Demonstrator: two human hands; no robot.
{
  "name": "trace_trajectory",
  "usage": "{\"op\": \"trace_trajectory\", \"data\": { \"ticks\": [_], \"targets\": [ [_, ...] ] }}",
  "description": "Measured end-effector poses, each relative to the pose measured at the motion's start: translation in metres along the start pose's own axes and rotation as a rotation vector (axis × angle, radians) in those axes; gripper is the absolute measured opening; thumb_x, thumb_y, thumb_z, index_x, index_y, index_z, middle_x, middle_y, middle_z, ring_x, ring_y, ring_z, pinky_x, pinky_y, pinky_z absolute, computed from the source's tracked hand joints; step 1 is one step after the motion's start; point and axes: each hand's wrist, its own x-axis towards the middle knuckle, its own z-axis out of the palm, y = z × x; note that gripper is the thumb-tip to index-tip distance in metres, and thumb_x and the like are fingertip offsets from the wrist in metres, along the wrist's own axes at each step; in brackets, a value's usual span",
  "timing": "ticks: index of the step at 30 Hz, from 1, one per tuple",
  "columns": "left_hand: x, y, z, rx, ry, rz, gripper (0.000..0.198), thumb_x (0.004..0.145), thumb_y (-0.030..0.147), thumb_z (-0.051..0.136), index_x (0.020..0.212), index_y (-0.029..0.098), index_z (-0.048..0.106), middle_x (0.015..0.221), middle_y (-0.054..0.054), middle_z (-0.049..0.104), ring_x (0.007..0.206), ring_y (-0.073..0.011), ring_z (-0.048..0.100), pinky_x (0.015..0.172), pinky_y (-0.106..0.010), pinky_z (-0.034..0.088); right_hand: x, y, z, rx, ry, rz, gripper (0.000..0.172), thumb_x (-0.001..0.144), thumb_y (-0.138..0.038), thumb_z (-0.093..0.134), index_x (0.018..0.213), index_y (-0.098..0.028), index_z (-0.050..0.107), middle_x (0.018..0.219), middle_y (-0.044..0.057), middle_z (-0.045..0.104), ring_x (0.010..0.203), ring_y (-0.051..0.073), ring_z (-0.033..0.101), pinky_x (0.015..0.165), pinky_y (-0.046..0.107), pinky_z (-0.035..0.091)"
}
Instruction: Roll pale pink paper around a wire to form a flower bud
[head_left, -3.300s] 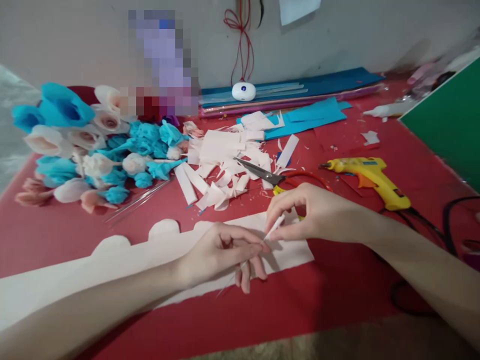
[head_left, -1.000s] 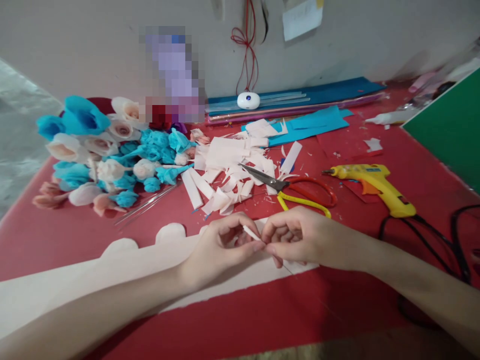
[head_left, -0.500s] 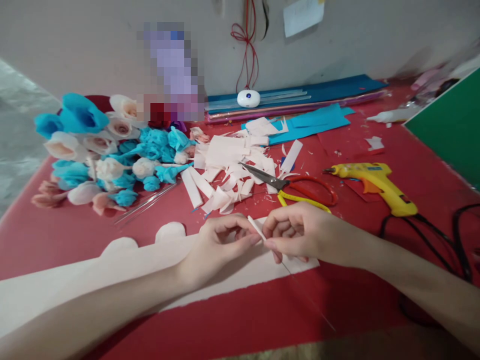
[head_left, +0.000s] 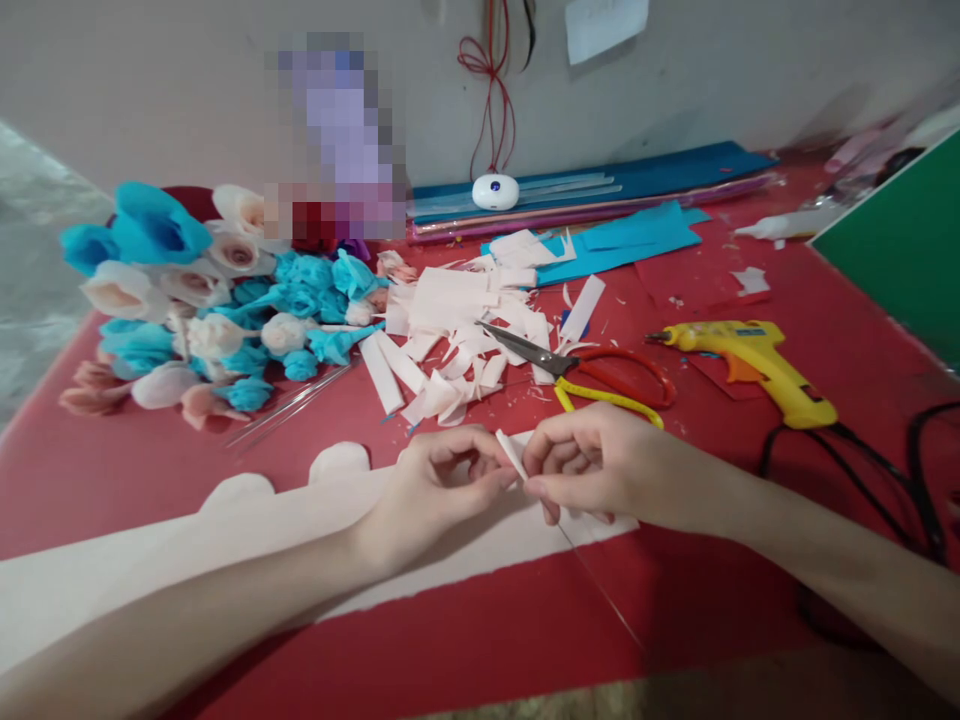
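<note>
My left hand (head_left: 439, 490) and my right hand (head_left: 592, 465) meet over the red table, both pinching a small rolled strip of pale pink paper (head_left: 511, 455) on a thin wire (head_left: 600, 585) that slants down to the right. Under them lies a long pale pink paper band with scalloped bumps (head_left: 247, 520). Just beyond my right hand lie scissors with red and yellow handles (head_left: 592, 375).
A heap of cut pink paper strips (head_left: 457, 330) sits mid-table. Blue, white and pink paper flowers (head_left: 195, 300) are piled at left. A yellow glue gun (head_left: 757, 360) with black cable lies at right. Blue paper sheets (head_left: 622, 240) lie at the back, a green board (head_left: 900, 250) far right.
Both hands came together and rose slightly; the paper roll now tilts up to the left between the fingertips, and the wire has swung to point down-right.
</note>
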Motion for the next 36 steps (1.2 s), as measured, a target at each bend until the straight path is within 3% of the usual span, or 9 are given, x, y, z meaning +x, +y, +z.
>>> {"op": "trace_trajectory", "data": {
  "ticks": [17,36],
  "targets": [
    [0.0006,-0.0027,-0.0013,0.052,-0.034,0.009,0.012,0.075,0.025,0.058,0.070,0.015,0.058,0.065,0.000,0.058,0.063,-0.0121,0.052,0.061,-0.025,0.040,-0.0012,0.0040,-0.0035,-0.073,-0.086,-0.029,0.018,0.084,-0.029,0.045,0.078,-0.014,0.052,0.068,0.002,0.058,0.047,0.003,0.045,0.039,0.011,0.033],
    [0.0008,-0.0006,-0.0011,-0.047,-0.010,0.008,0.012,0.074,0.023,0.060,0.067,0.015,0.055,0.067,0.000,0.058,0.064,-0.0102,0.053,0.061,-0.022,0.041,0.0012,-0.0012,-0.0023,0.093,-0.078,0.039,0.012,0.083,-0.022,0.046,0.077,-0.013,0.048,0.064,-0.001,0.056,0.040,0.005,0.048,0.033,0.014,0.037]
  ]
}}
